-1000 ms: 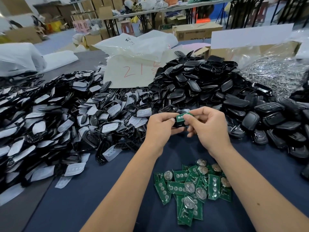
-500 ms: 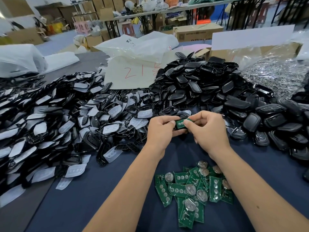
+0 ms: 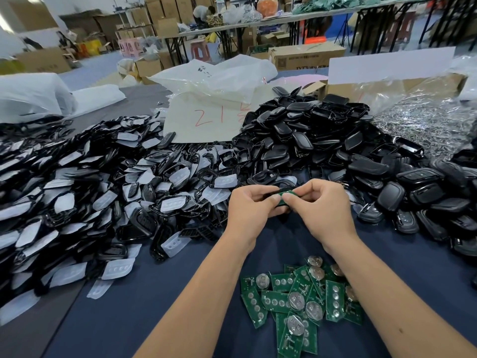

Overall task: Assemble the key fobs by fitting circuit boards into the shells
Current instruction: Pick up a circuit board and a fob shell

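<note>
Head view: left hand (image 3: 249, 205) and right hand (image 3: 322, 208) meet above the cloth (image 3: 154, 301), both pinching one black shell (image 3: 280, 210) with a green board (image 3: 288, 194) on its top; thumbs press at the board's edge. Spare boards (image 3: 296, 303) lie in a heap just below the wrists. Beyond the hands sits a pile of black shells (image 3: 309, 135); left of them, frames with white pads (image 3: 77, 182).
</note>
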`<state>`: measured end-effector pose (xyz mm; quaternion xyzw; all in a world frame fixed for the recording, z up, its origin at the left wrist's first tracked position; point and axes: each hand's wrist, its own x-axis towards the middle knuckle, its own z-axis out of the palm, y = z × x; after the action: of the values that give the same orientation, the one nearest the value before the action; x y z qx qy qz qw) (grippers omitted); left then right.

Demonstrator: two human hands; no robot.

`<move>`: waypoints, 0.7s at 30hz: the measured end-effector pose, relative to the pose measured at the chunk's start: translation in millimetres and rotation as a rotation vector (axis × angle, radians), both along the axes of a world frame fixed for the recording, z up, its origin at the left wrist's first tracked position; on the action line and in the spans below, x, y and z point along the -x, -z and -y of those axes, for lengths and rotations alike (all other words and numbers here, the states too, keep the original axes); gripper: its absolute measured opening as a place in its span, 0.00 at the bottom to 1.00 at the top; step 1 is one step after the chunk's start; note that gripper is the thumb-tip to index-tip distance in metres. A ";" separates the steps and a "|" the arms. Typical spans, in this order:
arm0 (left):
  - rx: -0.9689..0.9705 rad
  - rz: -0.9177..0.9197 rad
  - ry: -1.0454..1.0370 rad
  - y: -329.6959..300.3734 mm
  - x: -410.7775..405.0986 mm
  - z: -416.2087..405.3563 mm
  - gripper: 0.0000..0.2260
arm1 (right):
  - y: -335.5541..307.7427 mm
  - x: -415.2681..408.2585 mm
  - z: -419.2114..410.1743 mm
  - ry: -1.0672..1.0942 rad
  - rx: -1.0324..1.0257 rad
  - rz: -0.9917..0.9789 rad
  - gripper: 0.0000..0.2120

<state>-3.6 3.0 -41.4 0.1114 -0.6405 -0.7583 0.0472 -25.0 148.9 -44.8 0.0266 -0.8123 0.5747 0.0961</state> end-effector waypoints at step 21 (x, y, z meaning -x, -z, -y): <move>0.402 -0.005 -0.029 -5.4 -1.9 17.6 0.08 | -9.5 -6.6 -2.6 -0.069 -0.288 0.037 0.12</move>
<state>-1.6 -14.7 -36.0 0.1070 -0.7772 -0.6148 0.0809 -18.4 151.5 -35.3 0.0575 -0.8866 0.4555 0.0567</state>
